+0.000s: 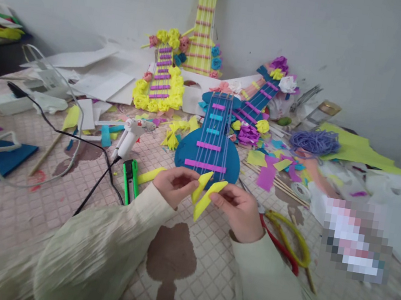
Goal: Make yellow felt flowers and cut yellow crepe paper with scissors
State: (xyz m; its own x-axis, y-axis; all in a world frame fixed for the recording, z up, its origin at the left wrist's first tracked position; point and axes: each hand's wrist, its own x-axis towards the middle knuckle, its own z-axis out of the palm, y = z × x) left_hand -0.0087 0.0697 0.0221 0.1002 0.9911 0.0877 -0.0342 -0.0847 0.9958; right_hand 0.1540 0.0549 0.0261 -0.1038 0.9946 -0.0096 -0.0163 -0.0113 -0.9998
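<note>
My left hand and my right hand both pinch a folded strip of yellow foam just above the table. The strip bends between the two sets of fingers. Right behind it lies a blue foam guitar with purple and light-blue bars and white strings. Both sleeves are cream coloured.
A white glue gun with a black cord and a green cutter lie to the left. Red and yellow scissors lie to the right. More foam guitars with yellow flowers, foam scraps, purple yarn and wooden sticks crowd the back.
</note>
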